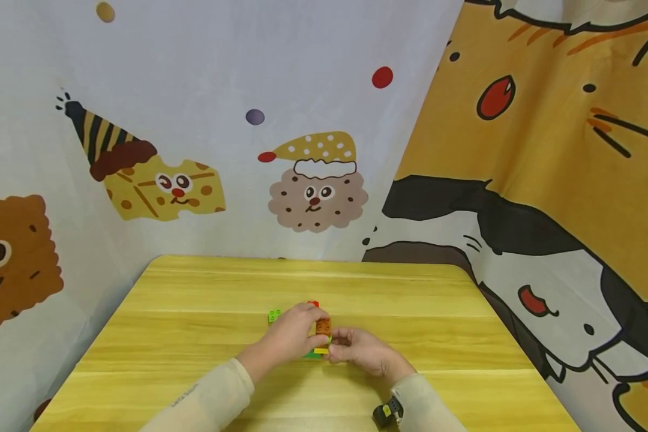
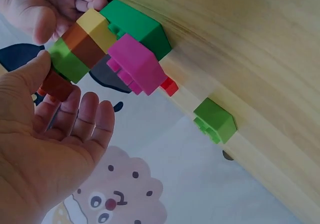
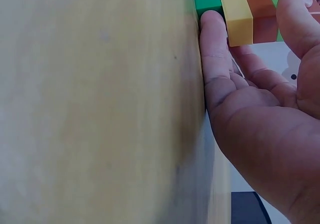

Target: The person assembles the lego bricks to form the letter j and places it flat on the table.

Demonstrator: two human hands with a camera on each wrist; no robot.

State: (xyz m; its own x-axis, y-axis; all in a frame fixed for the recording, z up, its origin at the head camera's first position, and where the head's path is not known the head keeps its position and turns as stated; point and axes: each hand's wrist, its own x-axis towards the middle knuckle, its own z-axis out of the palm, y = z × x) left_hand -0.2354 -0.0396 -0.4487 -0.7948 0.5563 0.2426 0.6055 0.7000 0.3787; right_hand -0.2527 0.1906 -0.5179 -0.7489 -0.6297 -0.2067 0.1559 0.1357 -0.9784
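Observation:
My left hand (image 1: 291,333) pinches a brown toy building brick (image 2: 58,86) between thumb and fingers at the top of a brick stack. Beneath it come a light green brick (image 2: 69,59), a second brown brick (image 2: 87,47) and a yellow brick (image 2: 97,27). Their base is a dark green brick (image 2: 140,29), which also bears a magenta brick (image 2: 137,64). My right hand (image 1: 367,351) is at the stack's right side; in the right wrist view one straight finger (image 3: 214,44) touches the dark green brick. The other fingers lie beside the yellow brick, partly hidden by it.
A small red brick (image 2: 169,86) lies beyond the stack. One loose light green brick (image 1: 274,315) is on the wooden table (image 1: 194,300), left of it. A cloth with cartoon prints (image 1: 194,72) hangs behind the table. A black wrist camera (image 1: 386,414) is at the right sleeve.

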